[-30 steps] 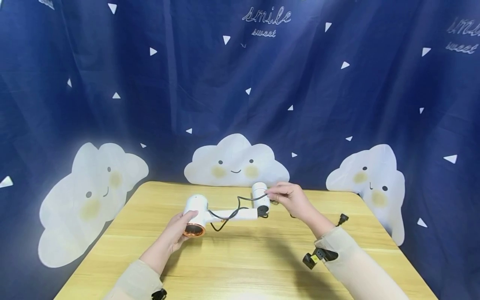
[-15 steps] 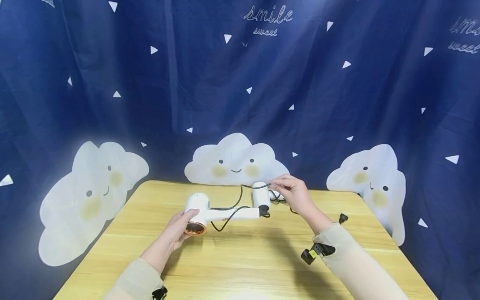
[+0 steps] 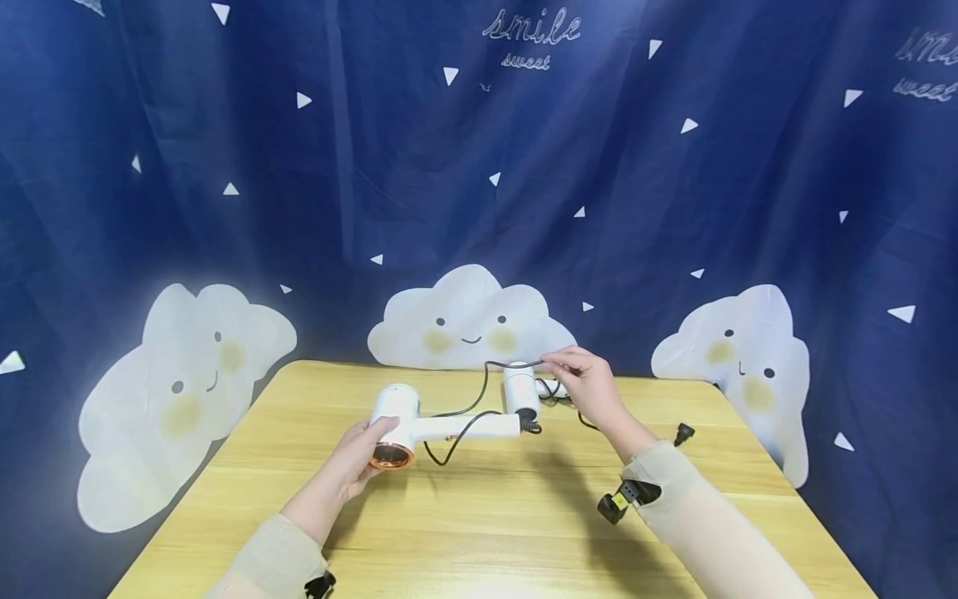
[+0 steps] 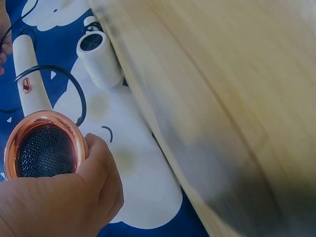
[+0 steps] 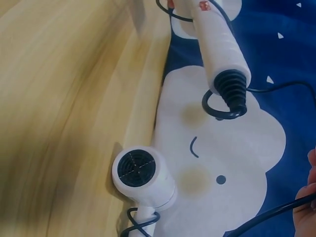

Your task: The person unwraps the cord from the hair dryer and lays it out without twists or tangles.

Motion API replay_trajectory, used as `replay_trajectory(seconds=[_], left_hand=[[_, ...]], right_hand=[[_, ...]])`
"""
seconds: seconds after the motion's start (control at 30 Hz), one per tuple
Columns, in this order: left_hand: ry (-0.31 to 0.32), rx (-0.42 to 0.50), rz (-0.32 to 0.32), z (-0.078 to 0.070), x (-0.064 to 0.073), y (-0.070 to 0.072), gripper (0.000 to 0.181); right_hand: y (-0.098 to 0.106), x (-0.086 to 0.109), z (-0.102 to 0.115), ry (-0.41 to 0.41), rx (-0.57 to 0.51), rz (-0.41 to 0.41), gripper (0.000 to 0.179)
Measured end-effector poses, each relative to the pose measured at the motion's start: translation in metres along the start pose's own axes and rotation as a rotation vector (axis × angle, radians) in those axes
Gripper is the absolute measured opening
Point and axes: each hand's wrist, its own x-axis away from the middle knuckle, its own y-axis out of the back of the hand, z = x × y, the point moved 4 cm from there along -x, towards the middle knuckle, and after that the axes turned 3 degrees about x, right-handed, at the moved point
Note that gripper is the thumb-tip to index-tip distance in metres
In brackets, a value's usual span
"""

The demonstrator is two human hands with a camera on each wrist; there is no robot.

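Observation:
My left hand point(image 3: 358, 456) grips the barrel of a white hair dryer point(image 3: 479, 427), its thumb on top and the copper-rimmed mesh outlet turned toward me. The dryer is raised over the table, handle pointing right. From the ribbed sleeve point(image 5: 230, 88) at the handle's end runs a black cord point(image 3: 486, 384), looping loosely about the handle. My right hand point(image 3: 587, 384) pinches that cord between thumb and fingertips, above and right of the handle. Behind the handle end, a second white hair dryer point(image 3: 521, 389) lies on the table, black cord wrapped around its handle point(image 5: 144, 219).
The wooden table point(image 3: 449, 532) ends at the back against a blue curtain point(image 3: 419, 166) with smiling clouds. A black plug point(image 3: 684, 434) shows on the right by my sleeve. A black camera point(image 3: 629, 499) sits at my right wrist.
My right hand has drawn the cord up and slightly right, so the loop beside the handle stands higher and wider. My left hand keeps the hair dryer almost still.

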Motion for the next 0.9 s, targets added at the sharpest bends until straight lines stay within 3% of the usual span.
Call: replay_trajectory(seconds=[0.27,0.9], left_hand=[[-0.008,0.0,0.019,0.0,0.0,-0.001,0.068],[-0.015,0.03,0.0,-0.003,0.0,0.003,0.063]], right_hand=[[-0.004,0.004,-0.01,-0.04,0.007,0.014,0.013],[-0.019,0.02,-0.032,-0.122,0.056,0.049,0.012]])
